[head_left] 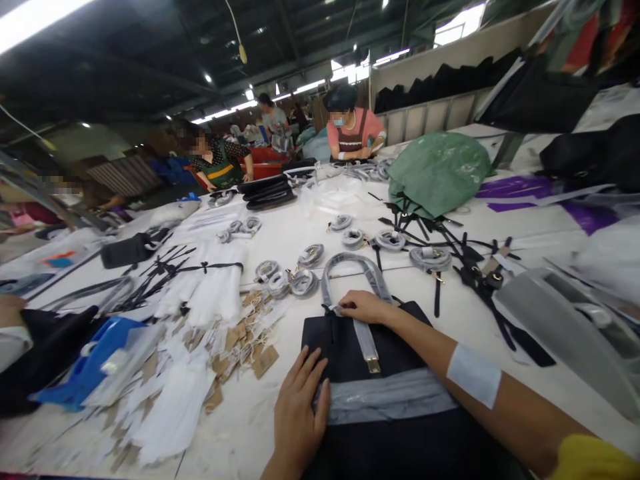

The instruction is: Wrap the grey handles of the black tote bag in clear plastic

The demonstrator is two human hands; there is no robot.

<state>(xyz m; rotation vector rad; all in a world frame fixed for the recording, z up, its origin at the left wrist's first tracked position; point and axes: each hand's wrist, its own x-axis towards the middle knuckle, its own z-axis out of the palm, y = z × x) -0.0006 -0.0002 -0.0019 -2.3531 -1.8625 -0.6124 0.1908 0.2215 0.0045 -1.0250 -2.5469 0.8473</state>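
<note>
A black handbag (380, 440) lies on the table in front of me. Its handle (327, 277) is wrapped in clear greyish film and arches away from me, with a metal clasp (373, 365) at one end. A band of similar film (390, 398) crosses the bag's front. My left hand (303, 400) rests at the bag's left edge, fingers stretched out and holding nothing. At the handle's left base, my right hand (367, 307) pinches with fingertips together; a small white bit shows there, too small to name.
Coiled, film-wrapped straps (303, 283) lie beyond the bag. Brown paper tags (264, 361) and white strips (175, 407) are heaped at left, beside a blue tray (93, 367). Black straps (480, 280) and a green bundle (440, 170) lie at right. Across the table sits a co-worker (353, 127).
</note>
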